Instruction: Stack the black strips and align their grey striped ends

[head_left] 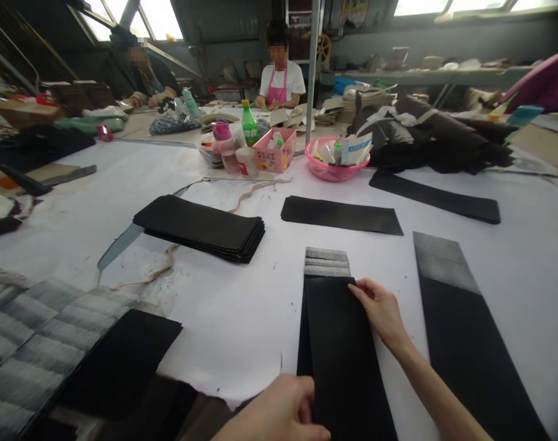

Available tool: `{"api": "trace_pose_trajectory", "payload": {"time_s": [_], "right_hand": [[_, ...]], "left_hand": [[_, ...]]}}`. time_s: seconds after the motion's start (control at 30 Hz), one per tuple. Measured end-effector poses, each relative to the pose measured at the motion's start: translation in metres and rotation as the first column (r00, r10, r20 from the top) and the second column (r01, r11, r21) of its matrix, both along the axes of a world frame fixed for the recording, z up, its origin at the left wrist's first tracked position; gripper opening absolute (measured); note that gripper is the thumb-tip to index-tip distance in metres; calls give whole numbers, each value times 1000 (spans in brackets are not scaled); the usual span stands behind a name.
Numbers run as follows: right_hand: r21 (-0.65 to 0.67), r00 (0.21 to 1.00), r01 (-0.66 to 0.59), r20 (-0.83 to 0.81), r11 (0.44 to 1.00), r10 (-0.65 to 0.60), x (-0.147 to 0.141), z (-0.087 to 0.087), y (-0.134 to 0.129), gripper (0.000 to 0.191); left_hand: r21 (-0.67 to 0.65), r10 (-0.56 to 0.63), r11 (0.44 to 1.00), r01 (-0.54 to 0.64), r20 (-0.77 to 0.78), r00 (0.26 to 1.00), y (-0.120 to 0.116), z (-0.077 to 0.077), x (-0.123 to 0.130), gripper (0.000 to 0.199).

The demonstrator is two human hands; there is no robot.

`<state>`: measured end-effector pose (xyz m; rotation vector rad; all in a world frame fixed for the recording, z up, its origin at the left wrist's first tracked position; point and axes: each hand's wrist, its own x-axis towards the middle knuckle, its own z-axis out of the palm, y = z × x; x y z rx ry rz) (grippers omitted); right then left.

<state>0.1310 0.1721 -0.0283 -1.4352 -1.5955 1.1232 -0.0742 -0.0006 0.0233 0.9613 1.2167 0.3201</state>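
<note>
A long black strip (345,343) lies over other black strips whose grey, stepped ends (327,262) show beyond its far edge. My right hand (382,309) pinches the strip's far right corner between thumb and fingers. Lower down, my left hand (283,410) is at the strip's left edge with its fingers curled; whether it grips the strip is hard to make out. To the right lies another black strip (467,331) with a grey far end. A thick stack of black pieces (200,226) sits further off to the left.
More black strips (340,214) (435,195) lie beyond my hands on the white table (223,306). Grey-ended pieces (53,337) spread at the near left. A pink basin (337,168), a pink basket (276,153) and a green bottle (250,125) stand further back. Two people sit across the table.
</note>
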Motion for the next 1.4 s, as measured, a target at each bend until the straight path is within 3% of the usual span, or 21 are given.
{"api": "trace_pose_trajectory", "payload": {"time_s": [0.13,0.27,0.4,0.53,0.6,0.77,1.0,1.23,1.4], "right_hand": [[-150,977,50,-198,987,-80,-2,8,-7,37],[-239,937,86,-311,967,-160,-4,9,-10,37],[-214,941,83,-304,973,-147,-8,5,-7,34],[-124,978,101,-167,987,-121,-11,3,-3,36],[-70,992,100,-69,993,-105,-11,3,0,39],[3,992,86,93,996,-86,-10,-1,8,39],[-12,990,38,137,999,-36,-5,-4,15,35],[-45,983,27,183,999,-18,-2,1,17,34],[-4,969,24,244,1000,-22,-2,2,15,30]], "left_hand": [[33,-13,999,16,-88,996,22,24,-12,26],[290,93,957,-19,-244,965,56,37,-22,31],[403,303,893,-201,-205,931,95,14,-25,38],[305,378,888,-344,-58,924,122,-23,-17,36],[286,431,869,-404,-35,902,130,-34,-14,35],[305,452,864,-400,-122,884,140,-37,-15,32],[290,445,872,-393,-138,885,143,-36,-15,29],[319,490,846,-428,-148,859,141,-42,-14,29],[348,494,838,-420,-160,854,141,-41,-13,31]]}}
